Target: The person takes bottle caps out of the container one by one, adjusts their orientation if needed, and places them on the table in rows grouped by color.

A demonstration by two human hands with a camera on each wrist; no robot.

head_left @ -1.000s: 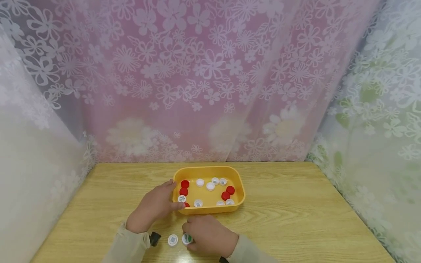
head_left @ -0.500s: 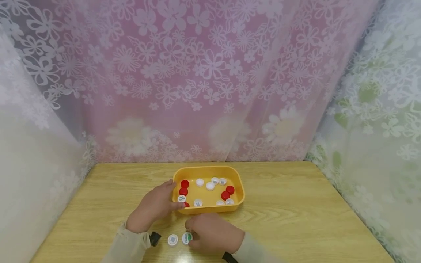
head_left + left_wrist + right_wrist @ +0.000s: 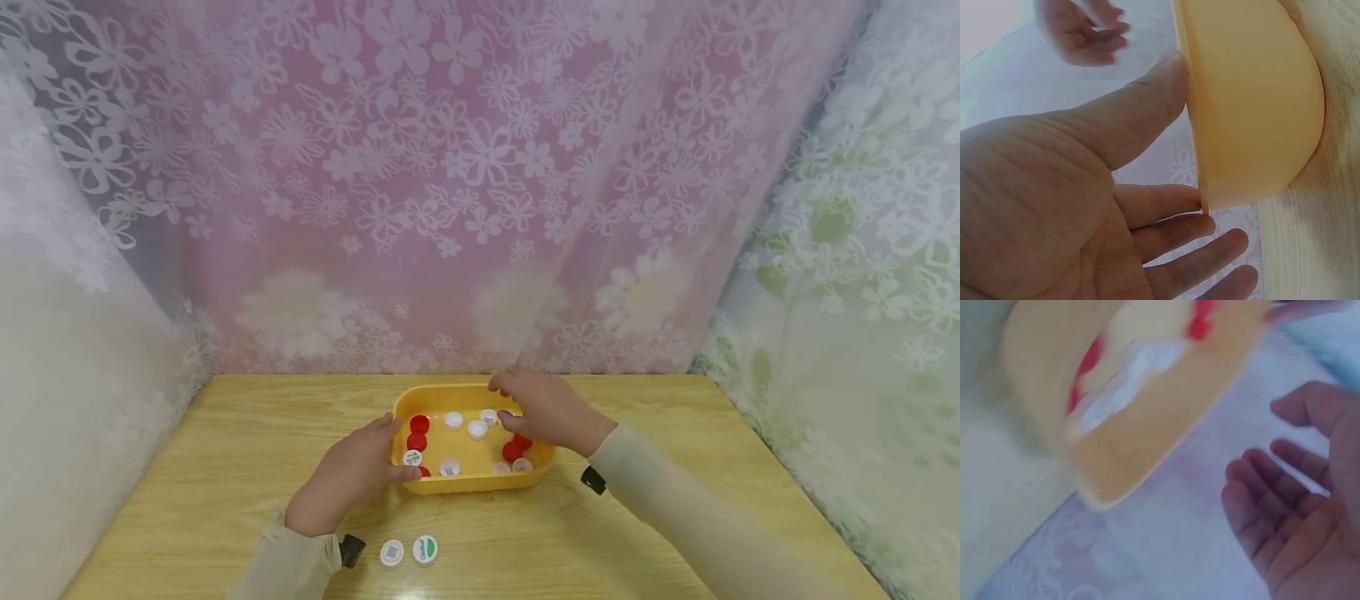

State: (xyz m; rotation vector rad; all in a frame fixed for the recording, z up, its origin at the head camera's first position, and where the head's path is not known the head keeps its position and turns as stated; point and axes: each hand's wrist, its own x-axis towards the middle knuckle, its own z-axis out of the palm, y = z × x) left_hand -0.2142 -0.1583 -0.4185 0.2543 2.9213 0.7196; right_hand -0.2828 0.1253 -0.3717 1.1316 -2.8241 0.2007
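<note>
- The right hand (image 3: 555, 410) is poised over the right end of the yellow plastic tray (image 3: 472, 484), its fingers loosely curved and parted, with nothing held.
- The tray's left rim is touched by the left hand (image 3: 347, 477), whose thumb and forefinger are set wide apart against it.
- Between the hands, inside the tray, red caps (image 3: 417, 442) and white caps (image 3: 477, 430) are scattered; dark print is borne by the one beside the left thumb, too small to be read.
- Nearer the wearer than the left thumb, a green-and-white cap (image 3: 425, 550), its lettering illegible, and a cap with a grey square label (image 3: 392, 553) are laid on the wood-grain table (image 3: 675, 508).
- Beyond the fingers, a floral curtain (image 3: 450, 183) is hung.
</note>
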